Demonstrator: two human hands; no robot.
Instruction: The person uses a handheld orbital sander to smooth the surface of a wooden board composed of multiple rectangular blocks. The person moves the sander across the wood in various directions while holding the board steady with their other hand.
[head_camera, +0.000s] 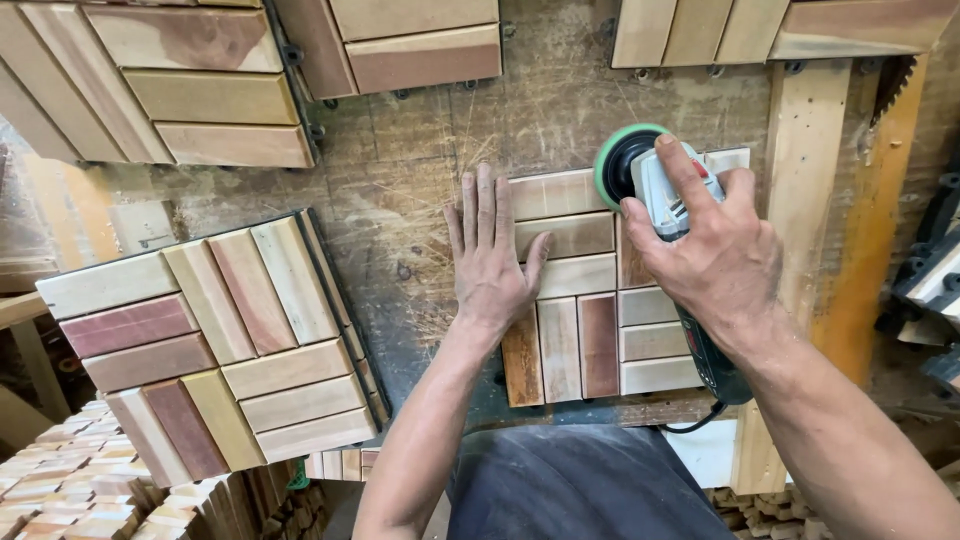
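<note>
Steadily, I keep my left hand (492, 262) flat, fingers open, pinning the wooden tile (590, 290) at frame centre on the table (420, 170), while my right hand (715, 250) grips the sander (650, 185); I'd hold its pad level.

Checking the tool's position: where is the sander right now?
Right of centre, the sander sits in the right hand on the tile's far corner.
</note>
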